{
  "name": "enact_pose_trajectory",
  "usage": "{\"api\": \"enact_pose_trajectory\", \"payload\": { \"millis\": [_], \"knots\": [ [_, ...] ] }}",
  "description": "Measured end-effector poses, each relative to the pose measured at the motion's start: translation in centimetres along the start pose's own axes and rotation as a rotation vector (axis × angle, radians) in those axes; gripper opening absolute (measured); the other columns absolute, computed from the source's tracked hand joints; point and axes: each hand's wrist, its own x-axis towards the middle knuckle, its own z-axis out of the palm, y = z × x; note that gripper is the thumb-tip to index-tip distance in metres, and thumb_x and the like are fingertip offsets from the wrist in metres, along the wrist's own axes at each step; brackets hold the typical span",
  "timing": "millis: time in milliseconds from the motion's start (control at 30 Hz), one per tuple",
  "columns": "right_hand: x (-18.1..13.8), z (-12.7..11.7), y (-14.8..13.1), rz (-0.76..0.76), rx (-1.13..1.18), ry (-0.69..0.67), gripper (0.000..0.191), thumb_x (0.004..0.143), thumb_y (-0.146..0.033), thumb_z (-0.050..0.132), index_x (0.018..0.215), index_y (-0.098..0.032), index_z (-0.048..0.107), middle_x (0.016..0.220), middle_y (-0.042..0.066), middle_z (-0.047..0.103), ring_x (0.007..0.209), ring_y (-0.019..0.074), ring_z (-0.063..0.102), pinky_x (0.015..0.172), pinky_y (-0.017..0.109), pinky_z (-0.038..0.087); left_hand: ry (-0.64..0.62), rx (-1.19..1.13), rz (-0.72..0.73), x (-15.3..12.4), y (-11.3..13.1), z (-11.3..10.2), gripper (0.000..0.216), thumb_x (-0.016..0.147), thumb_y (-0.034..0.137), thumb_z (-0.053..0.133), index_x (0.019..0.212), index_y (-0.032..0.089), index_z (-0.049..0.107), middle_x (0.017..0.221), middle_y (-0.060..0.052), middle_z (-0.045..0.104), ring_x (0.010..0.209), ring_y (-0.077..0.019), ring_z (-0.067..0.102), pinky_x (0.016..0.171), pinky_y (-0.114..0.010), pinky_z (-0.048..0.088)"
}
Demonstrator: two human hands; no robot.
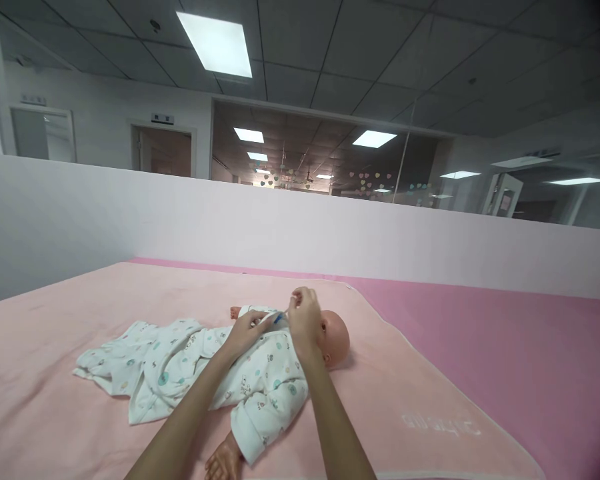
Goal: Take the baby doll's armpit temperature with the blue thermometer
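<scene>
A baby doll (pixel 335 340) lies on its back with its head to the right, dressed in a white printed baby shirt (pixel 270 373). At its chest, my left hand (pixel 250 331) pinches the edge of the shirt near the collar. A small blue patch (pixel 279 318) shows at the neckline between my hands. My right hand (pixel 304 319) is raised over the neck, beside the doll's face, fingers curled into a pinch; what they hold is too small to make out. One doll hand (pixel 225 459) sticks out of the near sleeve.
Loose white printed cloth (pixel 130 363) spreads left over the doll's lower body, hiding the legs. Beneath lies a pale pink blanket (pixel 405 393) on a darker pink mat (pixel 530 353). A low white wall (pixel 290 227) runs behind, with glass panels above.
</scene>
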Motion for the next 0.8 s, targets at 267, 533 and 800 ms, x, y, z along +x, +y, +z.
{"api": "enact_pose_trajectory", "payload": {
  "millis": [267, 533, 800],
  "knots": [
    [1.9, -3.2, -1.7, 0.161, 0.598, 0.312, 0.014, 0.071, -0.027, 0.054, 0.068, -0.018, 0.045, 0.067, -0.001, 0.050, 0.069, 0.0121, 0.051, 0.068, 0.025, 0.044, -0.237, -0.707, -0.110, -0.1, 0.5, -0.8, 0.037, 0.074, 0.040, 0.054, 0.099, 0.015, 0.064, 0.094, -0.008, 0.065, 0.092, -0.0210, 0.056, 0.083, -0.029, 0.040],
    [-2.0, 2.0, -0.9, 0.272, 0.754, 0.151, 0.017, 0.068, -0.028, 0.060, 0.068, -0.017, 0.048, 0.066, -0.001, 0.055, 0.064, 0.0115, 0.055, 0.064, 0.025, 0.045, 0.184, -1.325, -0.360, 0.8, -0.8, -1.1, 0.021, 0.072, 0.030, 0.062, 0.063, 0.012, 0.055, 0.044, 0.007, 0.044, 0.034, -0.0014, 0.036, 0.035, -0.014, 0.032],
    [-2.8, 2.6, 0.3, 0.348, 0.724, 0.186, 0.019, 0.069, -0.032, 0.058, 0.071, -0.016, 0.049, 0.064, 0.001, 0.058, 0.064, 0.0134, 0.058, 0.061, 0.025, 0.047, 0.193, -1.384, -0.379, 0.3, 0.4, -1.4, 0.013, 0.073, 0.023, 0.060, 0.070, 0.012, 0.056, 0.055, 0.004, 0.053, 0.037, -0.0025, 0.044, 0.032, -0.013, 0.036]
  ]
}}
